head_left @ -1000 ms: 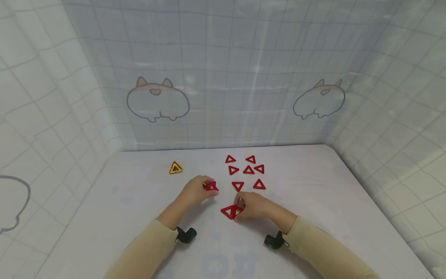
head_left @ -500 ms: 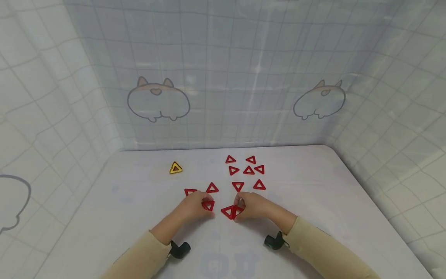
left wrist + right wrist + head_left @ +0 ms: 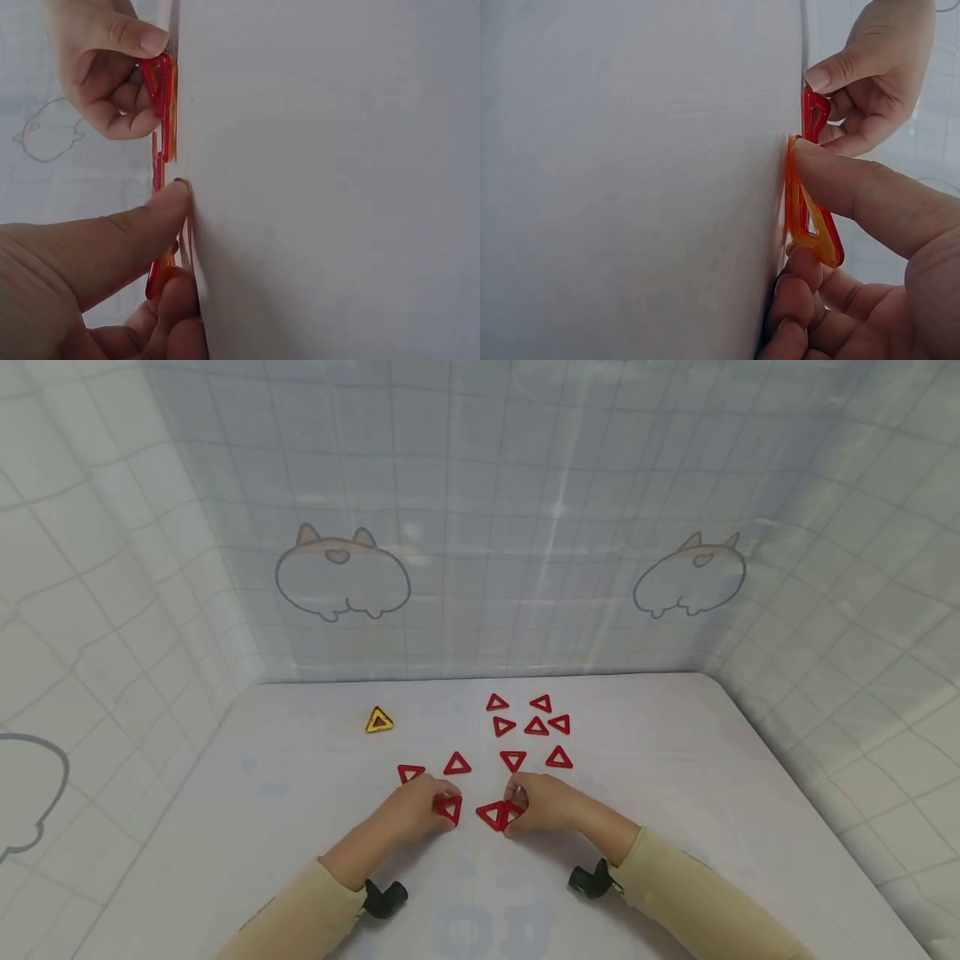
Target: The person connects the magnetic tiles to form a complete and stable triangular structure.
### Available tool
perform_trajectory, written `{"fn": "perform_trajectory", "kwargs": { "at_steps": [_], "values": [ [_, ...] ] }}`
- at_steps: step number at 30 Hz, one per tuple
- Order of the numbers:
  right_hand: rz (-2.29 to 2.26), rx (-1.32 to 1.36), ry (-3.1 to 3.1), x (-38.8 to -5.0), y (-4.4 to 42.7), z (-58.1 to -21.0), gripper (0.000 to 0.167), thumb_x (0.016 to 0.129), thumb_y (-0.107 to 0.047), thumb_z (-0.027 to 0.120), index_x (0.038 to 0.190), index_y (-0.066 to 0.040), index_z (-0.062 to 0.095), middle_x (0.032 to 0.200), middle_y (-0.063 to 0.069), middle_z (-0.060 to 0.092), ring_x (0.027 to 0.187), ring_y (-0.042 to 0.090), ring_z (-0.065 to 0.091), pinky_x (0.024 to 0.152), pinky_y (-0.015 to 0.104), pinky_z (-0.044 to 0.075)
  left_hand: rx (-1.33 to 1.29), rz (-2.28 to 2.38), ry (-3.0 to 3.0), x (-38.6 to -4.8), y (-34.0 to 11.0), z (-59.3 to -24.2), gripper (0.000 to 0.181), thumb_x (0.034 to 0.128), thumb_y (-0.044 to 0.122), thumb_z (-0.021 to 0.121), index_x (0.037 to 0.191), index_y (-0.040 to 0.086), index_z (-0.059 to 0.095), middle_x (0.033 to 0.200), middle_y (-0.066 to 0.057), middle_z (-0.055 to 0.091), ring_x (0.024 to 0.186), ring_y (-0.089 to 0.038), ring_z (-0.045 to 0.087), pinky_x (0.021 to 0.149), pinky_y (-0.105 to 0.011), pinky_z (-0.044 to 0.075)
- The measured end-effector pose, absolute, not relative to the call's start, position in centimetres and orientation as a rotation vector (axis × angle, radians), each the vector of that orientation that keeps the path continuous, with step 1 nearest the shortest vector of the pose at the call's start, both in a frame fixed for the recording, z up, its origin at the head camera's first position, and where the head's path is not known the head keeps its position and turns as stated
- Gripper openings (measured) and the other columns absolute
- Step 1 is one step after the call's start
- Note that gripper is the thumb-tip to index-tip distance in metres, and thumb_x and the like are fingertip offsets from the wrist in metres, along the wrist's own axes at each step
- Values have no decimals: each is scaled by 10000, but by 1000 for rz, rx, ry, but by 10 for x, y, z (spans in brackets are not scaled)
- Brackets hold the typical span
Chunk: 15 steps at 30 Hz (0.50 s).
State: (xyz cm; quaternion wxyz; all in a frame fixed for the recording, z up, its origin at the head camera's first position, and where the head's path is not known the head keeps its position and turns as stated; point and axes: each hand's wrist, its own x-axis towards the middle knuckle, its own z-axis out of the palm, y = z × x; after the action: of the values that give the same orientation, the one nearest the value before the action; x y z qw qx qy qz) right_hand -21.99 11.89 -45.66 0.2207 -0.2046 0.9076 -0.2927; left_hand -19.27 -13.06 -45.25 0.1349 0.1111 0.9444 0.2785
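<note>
My left hand [image 3: 420, 808] pinches a red triangular frame [image 3: 457, 810] between thumb and fingers, low over the table. To its right, my right hand [image 3: 547, 803] holds another red triangle [image 3: 515, 814], partly hidden by the fingers. Against that one's left side lies a further red triangle [image 3: 490, 815], point to the left. A gap separates this pair from the left hand's piece. In the right wrist view the gripped triangle [image 3: 826, 247] looks orange-red and see-through, standing close to the tabletop. The left wrist view shows the left thumb [image 3: 135, 232] covering much of its piece.
Two loose red triangles, one upright [image 3: 457, 765] and one partly behind the left hand [image 3: 409, 772], lie beyond that hand. Several more red triangles [image 3: 536, 727] spread behind the right hand. A yellow triangle [image 3: 378, 720] with a dark centre lies back left. Grid-patterned curtains [image 3: 480, 568] enclose the white table.
My left hand has come nearer the front edge, uncovering two red triangles on the table. Its held triangle has turned slightly since half a second ago. The right hand stays in place.
</note>
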Motion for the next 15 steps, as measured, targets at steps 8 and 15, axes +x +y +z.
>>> {"fn": "perform_trajectory", "kwargs": {
  "at_steps": [8,15],
  "values": [
    [-809,-533,2515,-219,117,-457,393,760,-297,878,1010,-187,596,803,0,590,726,172,548,620,325,479,310,783,2726,-189,-124,-456,419,745,278,893,1069,157,658,870,29,611,794,-141,575,689,-326,547],
    [-801,-542,2541,-218,115,-456,385,766,-297,869,1009,-180,594,764,-5,593,683,166,539,599,326,473,330,766,2726,-188,-119,-458,477,749,298,884,1140,170,643,902,30,628,822,-145,594,702,-340,560]
  ]
}}
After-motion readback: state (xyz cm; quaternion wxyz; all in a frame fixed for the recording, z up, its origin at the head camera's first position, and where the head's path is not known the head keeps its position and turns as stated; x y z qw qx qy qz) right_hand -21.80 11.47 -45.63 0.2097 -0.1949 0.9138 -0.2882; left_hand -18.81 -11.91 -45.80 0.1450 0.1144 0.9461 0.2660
